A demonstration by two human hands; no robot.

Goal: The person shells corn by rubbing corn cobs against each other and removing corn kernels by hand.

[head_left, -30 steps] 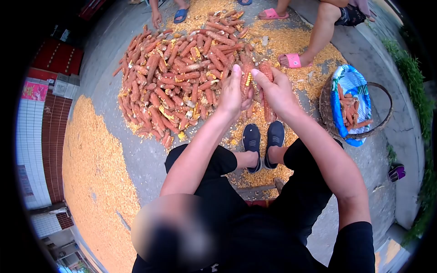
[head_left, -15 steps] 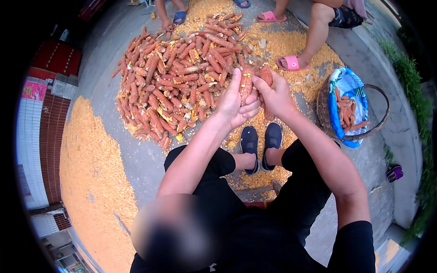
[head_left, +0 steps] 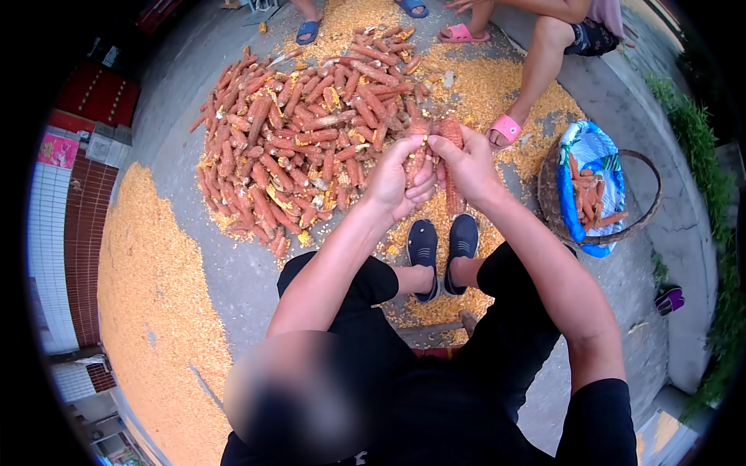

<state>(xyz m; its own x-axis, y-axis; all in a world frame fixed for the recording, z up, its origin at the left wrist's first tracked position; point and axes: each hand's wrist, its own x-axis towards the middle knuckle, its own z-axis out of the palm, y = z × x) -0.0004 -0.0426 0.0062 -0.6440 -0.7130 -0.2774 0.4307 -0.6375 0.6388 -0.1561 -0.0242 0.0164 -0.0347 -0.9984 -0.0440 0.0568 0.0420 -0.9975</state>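
So, left to right: along the left edge of the ground (head_left: 214, 268) we've got a big spread of loose kernels (head_left: 159, 264), then a heap of cobs (head_left: 295, 140), mostly reddish, some with yellow bits on. Our left hand (head_left: 392, 175) is wrapped round one cob (head_left: 418, 126) above our shoes, thumb up by a few kernels. Right beside it, our right hand (head_left: 472, 167) has its fingers closed on a second cob (head_left: 449, 129), which looks pretty bare. We'd guess this is the rubbing-off step, bare cob against kernels; can't tell exactly where they touch, our thumbs hide it. Next push probably calls for a snug left grip and firm thumb pressure, or they'll skid. Near the ground's right edge there's a basket (head_left: 550, 186) with a blue lining (head_left: 569, 203) and some cob pieces (head_left: 588, 194) inside.
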